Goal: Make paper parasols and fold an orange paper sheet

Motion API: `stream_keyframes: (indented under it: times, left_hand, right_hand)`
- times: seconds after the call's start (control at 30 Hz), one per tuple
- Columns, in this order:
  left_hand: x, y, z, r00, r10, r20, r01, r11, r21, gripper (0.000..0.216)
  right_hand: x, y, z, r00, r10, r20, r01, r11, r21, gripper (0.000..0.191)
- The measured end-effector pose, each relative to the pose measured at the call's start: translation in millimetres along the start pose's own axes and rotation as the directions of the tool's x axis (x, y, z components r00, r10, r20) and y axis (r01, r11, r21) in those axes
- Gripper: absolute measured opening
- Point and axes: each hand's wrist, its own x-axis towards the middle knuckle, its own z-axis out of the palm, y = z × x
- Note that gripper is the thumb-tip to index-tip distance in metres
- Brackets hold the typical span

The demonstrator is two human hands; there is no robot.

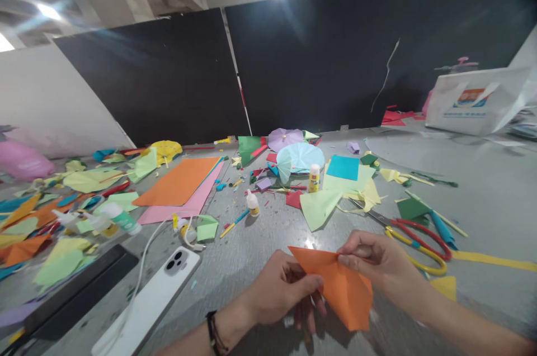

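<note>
A folded piece of orange paper is held just above the table's near side, its creases fanning out from the upper edge. My left hand grips its left part, the thumb on top and the other fingers partly hidden beneath. At the upper right edge, my right hand pinches the paper between thumb and fingertips. Just beyond my right hand lie scissors with red and yellow handles. A light green paper piece rests on the table past the orange paper.
A white phone and a black box-like object lie at the left. Small glue bottle, glue stick, orange sheets and paper umbrella shapes stand or lie farther back. A white bag is at the far right.
</note>
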Motion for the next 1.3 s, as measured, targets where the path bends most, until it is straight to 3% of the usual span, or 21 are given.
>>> stream_keyframes:
  times: [0.23, 0.5, 0.73, 0.97, 1.3]
  left_hand:
    - [2.0, 1.3, 0.1, 1.0, 0.013, 0.008, -0.013, 1.0, -0.027, 0.053]
    - [2.7, 5.9, -0.3, 0.999, 0.01, 0.032, -0.007, 0.997, -0.078, 0.055]
    - [1.2, 9.6, -0.6, 0.999, 0.005, -0.044, -0.011, 0.993, -0.12, 0.056]
    - [1.3, 7.1, -0.2, 0.992, -0.012, 0.124, 0.019, 0.998, -0.059, 0.053]
    - [0.0, 4.9, 0.5, 0.984, -0.055, 0.168, 0.06, 0.998, -0.024, 0.059]
  right_hand:
    - [0.1, -2.3, -0.8, 0.998, -0.057, 0.01, 0.057, 0.994, -0.097, 0.022]
    - [-2.2, -3.9, -1.1, 0.996, -0.082, -0.028, 0.077, 0.987, -0.143, 0.023]
    - [-2.0, -6.0, -0.3, 0.994, -0.107, -0.035, 0.098, 0.976, -0.195, 0.026]
    - [-3.1, -3.7, 2.6, 0.989, -0.132, -0.067, 0.116, 0.973, -0.201, 0.022]
    - [-4.2, -2.1, 2.7, 0.982, -0.171, -0.078, 0.148, 0.96, -0.239, 0.022]
